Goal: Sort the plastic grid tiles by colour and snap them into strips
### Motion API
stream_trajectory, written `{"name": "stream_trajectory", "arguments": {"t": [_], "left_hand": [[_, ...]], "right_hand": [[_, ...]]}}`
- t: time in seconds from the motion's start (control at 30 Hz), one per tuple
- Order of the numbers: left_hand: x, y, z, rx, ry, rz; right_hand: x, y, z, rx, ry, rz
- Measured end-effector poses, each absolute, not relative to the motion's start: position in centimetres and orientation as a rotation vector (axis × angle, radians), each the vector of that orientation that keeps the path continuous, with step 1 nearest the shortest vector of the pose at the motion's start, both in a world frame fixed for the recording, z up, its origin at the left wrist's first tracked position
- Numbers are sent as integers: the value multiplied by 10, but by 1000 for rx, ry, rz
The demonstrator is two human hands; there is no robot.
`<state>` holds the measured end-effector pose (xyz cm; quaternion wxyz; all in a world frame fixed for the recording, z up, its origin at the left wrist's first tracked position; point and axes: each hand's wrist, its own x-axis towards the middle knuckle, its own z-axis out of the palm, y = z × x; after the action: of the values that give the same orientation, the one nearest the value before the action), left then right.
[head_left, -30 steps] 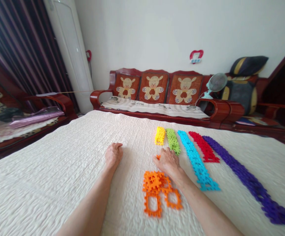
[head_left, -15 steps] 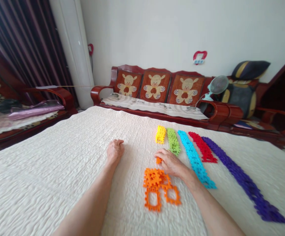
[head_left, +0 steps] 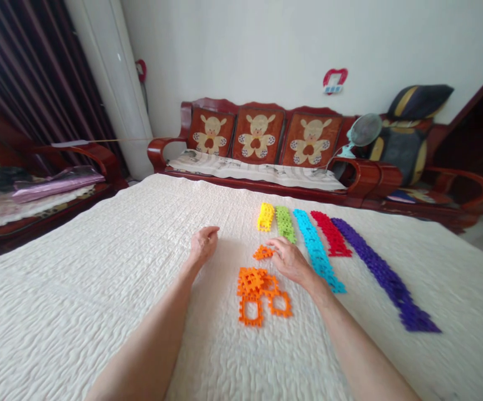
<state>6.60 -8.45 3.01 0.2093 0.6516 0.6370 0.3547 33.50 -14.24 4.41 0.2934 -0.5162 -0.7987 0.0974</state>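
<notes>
We find the orange piece point(head_left: 261, 255) just beyond the orange pile point(head_left: 251, 281), at the fingertips of the right hand point(head_left: 292, 262); whether that grip pinches or merely touches, we cannot tell. Left of the pile, the left hand point(head_left: 203, 245) curls loosely, nothing visible in it. Coloured strips point(head_left: 314, 245), right of and beyond the pile, appear separated by colour. We read no lettering.

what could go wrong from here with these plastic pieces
The right hand is close beside the blue row, so a sideways move might knock it crooked.
The pieces in the orange pile overlap, so a bump could make the top ones slide.
The quilt is bumpy and might snag notched edges.
</notes>
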Motion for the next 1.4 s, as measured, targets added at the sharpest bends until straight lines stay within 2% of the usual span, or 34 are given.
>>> {"name": "stream_trajectory", "arguments": {"t": [0.1, 0.2, 0.37, 0.63, 0.93, 1.13, 1.4], "left_hand": [[82, -111, 44, 1850, 1230, 816], [93, -139, 48, 1969, 1028, 644], [100, -165, 36, 2223, 1037, 650], [100, -151, 22, 1800, 1131, 941], [106, -119, 10, 1695, 1314, 1110], [103, -119, 6, 1870, 1275, 1033], [101, -117, -2, 2471, 1212, 923]], "right_hand": [[333, -169, 45, -1344, -2143, 408], [325, -187, 35, -1300, -2168, 429], [316, -190, 14, -1342, -2083, 307], [317, -195, 7, -1381, -1847, 334], [330, -158, 13, -1414, -1630, 215], [341, -141, 0, -1484, -1655, 183], [341, -138, -11, -1489, -1698, 116]]}}
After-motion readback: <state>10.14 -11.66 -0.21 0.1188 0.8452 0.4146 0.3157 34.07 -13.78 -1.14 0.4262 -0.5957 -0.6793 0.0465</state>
